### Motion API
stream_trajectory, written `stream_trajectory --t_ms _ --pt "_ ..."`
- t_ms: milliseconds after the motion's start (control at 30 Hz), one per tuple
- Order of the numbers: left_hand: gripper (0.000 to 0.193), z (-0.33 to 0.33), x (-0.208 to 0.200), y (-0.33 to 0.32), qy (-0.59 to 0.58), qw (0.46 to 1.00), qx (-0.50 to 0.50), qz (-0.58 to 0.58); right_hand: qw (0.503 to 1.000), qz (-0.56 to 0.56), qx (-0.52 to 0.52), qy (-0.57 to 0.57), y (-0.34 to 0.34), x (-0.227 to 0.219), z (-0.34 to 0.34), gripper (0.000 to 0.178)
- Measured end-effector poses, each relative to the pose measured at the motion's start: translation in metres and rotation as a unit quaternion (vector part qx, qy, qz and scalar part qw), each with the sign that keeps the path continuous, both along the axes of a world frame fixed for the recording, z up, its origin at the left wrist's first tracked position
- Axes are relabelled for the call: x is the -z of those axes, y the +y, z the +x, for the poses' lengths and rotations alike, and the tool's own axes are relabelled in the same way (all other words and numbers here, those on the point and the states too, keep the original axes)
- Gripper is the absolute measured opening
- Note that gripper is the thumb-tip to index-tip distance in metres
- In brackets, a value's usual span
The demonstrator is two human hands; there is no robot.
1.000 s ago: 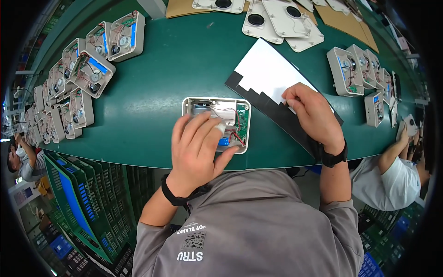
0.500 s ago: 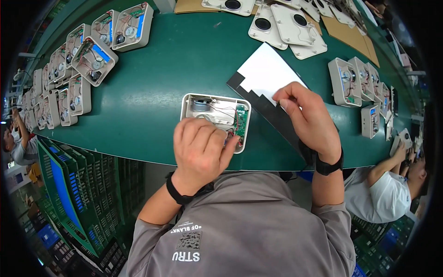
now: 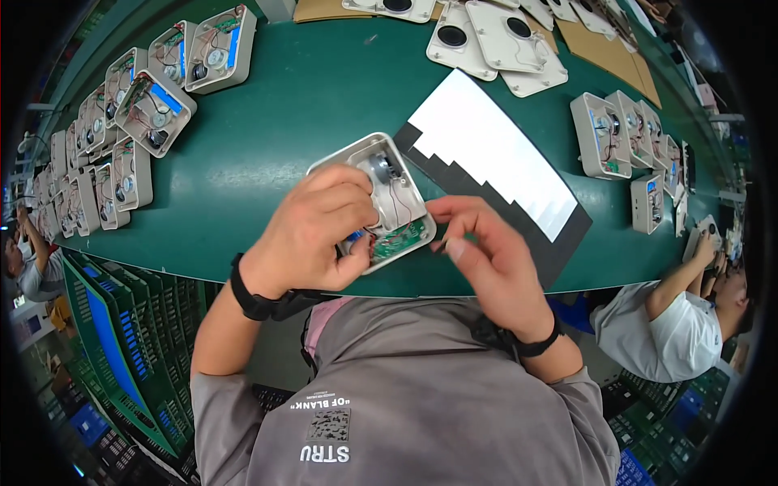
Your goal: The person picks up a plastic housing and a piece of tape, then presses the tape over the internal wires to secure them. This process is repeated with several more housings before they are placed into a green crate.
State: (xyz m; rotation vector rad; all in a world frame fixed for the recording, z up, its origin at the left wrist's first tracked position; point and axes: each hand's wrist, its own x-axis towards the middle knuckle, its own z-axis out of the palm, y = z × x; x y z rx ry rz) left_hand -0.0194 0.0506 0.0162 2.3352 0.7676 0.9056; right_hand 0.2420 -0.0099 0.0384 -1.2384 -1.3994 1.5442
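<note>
My left hand (image 3: 312,231) is closed over the left side of an open white plastic housing (image 3: 403,200), which sits turned at an angle in front of me. Inside the housing are a dark round speaker-like part (image 3: 384,168), thin wires and a green circuit board (image 3: 399,240) along the near side. At the housing's right corner is my right hand (image 3: 496,263), thumb and fingers bent together. Something tiny seems to be at its fingertips, too small to name. Beyond that hand lies a white backing sheet (image 3: 480,146) with stepped black strip material (image 3: 557,263) along its edges.
Rows of similar open housings (image 3: 219,53) with blue parts stand at the left. More housings (image 3: 601,134) stand at the right, near a co-worker (image 3: 668,324). White covers with black rings (image 3: 509,40) lie on cardboard (image 3: 612,61) at the back. Green racks (image 3: 134,340) stand below left.
My right hand has come away from the backing sheet, down and left to the housing's corner. The housing has turned clockwise under my left hand, bringing its circuit board to the near side.
</note>
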Motion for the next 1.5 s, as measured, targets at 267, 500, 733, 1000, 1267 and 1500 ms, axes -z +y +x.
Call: stream_trajectory --t_ms 267,500,733,1000,1267,1500 --pt "0.03 0.012 -0.009 -0.03 0.056 0.993 -0.103 0.001 0.996 0.041 -0.073 -0.016 0.003 -0.001 -0.001 0.002" --pt "0.029 0.022 -0.017 -0.034 0.097 0.976 -0.194 -0.037 0.992 0.095 -0.058 -0.064 0.026 -0.003 -0.008 0.004" --pt "0.025 0.012 -0.006 -0.038 0.058 0.983 -0.175 -0.025 0.984 0.118 -0.093 -0.09 0.055 -0.014 -0.025 0.006" --pt "0.022 0.014 0.009 -0.048 0.049 0.967 -0.247 0.036 0.936 0.239 -0.198 -0.168 0.06 -0.004 -0.041 0.009" --pt "0.021 0.016 0.022 -0.053 -0.037 0.966 -0.256 -0.023 0.931 0.265 -0.198 -0.151 0.068 0.003 -0.048 0.008" --pt "0.02 0.016 0.021 -0.052 -0.041 0.965 -0.257 -0.033 0.931 0.277 -0.127 -0.199 0.054 0.009 -0.058 0.012"
